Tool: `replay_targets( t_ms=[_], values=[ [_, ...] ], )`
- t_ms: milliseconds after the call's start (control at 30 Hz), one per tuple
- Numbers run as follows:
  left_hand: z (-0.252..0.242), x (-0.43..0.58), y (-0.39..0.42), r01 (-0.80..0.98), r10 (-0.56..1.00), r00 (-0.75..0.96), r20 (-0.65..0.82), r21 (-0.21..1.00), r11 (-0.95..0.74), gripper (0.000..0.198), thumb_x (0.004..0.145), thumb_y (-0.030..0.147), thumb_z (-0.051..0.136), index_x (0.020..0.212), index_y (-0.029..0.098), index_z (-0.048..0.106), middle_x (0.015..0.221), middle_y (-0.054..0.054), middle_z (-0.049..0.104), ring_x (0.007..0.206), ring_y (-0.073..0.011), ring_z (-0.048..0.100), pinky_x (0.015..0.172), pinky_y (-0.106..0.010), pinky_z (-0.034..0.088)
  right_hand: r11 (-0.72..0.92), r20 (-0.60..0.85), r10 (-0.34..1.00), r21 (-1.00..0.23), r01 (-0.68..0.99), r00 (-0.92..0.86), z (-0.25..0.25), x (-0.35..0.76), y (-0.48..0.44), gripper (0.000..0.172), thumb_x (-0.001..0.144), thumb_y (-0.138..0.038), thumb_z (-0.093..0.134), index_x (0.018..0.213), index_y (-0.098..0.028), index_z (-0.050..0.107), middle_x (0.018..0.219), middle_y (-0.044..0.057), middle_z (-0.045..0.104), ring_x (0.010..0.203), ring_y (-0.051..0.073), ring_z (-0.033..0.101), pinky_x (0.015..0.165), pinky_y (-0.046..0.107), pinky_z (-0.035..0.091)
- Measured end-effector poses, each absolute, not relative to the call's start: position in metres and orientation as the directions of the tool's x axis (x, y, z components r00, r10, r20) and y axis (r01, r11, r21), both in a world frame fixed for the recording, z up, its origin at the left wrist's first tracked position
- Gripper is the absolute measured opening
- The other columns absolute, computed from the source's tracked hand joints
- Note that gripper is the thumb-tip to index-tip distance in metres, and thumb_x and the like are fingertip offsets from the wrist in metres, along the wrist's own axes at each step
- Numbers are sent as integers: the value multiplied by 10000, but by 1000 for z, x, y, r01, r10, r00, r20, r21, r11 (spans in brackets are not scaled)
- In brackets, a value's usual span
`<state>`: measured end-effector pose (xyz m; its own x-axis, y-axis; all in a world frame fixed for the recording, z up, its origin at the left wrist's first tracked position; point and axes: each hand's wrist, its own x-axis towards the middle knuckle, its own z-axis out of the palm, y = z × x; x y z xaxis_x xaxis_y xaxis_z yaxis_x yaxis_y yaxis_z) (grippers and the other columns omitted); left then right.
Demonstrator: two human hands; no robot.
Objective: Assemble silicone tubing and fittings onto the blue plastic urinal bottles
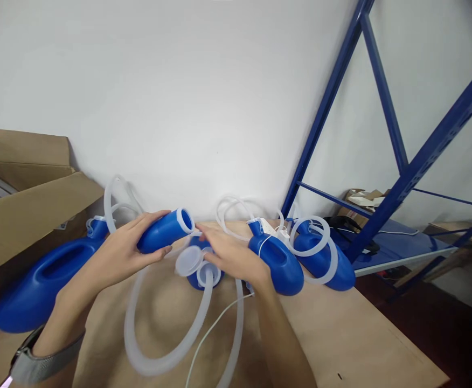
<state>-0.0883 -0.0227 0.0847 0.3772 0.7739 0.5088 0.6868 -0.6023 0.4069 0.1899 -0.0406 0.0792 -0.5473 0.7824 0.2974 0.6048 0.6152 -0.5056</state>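
Cup (165, 233) in left hand (133, 248), right hand (228, 250) at middle bottle (195, 282)

Held up above the table (341, 339) on the left hand's side of the middle bottle: a blue cup, tilted, white-rimmed mouth toward the right hand. Grasped from behind by the left fingers, with the thumb beneath. Around the left wrist, a watch (50, 358).

Opposite, the right hand, palm down, with thumb and fingers partly bent beside the bottle's white cap (189, 261). Very near the cup's rim with the leading fingertips. Cannot tell about contact there, nor about any grip on cap or bottle.

From the bottle's pale opening, a translucent tube (151, 367), looping toward the near side and back up to the left. Farther right, a second tube (237, 328) and a thin white cord (215, 322).

Beyond the right hand, two blue bottles (278, 267) lying side by side, the farther one partly behind coiled tubing (333, 258). At far left, another blue bottle (54, 280) beside an open carton (37, 207). Behind everything, a white wall (179, 97); to the right, a blue rack (327, 110).
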Motion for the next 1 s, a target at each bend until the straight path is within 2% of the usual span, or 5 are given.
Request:
replay_targets(
  t_ms=[100,167,367,533,1000],
  values=[
    [89,-94,-25,698,788,389,476,405,-590,686,858,614,664,1456,297,553,1425,-60,657,1178,-378,680,996,-463,563,622,230,777,-424,658,-586,76,181,-37,916,849,-110,747,1635,-190,283,1577,199,445,1491,363,380,1205,555,343],
    [90,-98,-26,699,789,431,439,390,-599,702,851,626,675,1456,289,566,1414,-58,663,1182,-370,679,1026,-460,546,616,274,784,-457,642,-557,81,183,-40,886,873,-195,779,1622,-197,305,1580,190,438,1493,350,372,1217,547,324],
    [89,-92,-29,688,766,488,419,355,-633,708,857,601,692,1500,341,549,1433,-56,646,1174,-326,687,995,-395,554,695,564,718,-609,381,-408,95,178,-48,194,1003,-427,656,1051,-239,659,1092,49,676,1075,222,621,1017,383,463],
    [91,-80,-37,656,743,505,439,365,-661,720,877,595,684,1534,355,512,1429,-52,648,1165,-315,699,996,-397,567,761,630,649,-552,342,-427,89,162,-43,455,1030,-540,545,690,-241,493,715,-4,524,757,186,516,808,346,460],
    [96,-76,-41,499,668,611,424,449,-741,664,860,449,756,1490,355,569,1424,-52,674,1261,-333,662,1045,-446,570,791,624,583,-581,191,-520,89,178,-42,442,1020,-420,540,620,-235,516,634,-20,517,624,152,483,668,312,415]
  ],
)
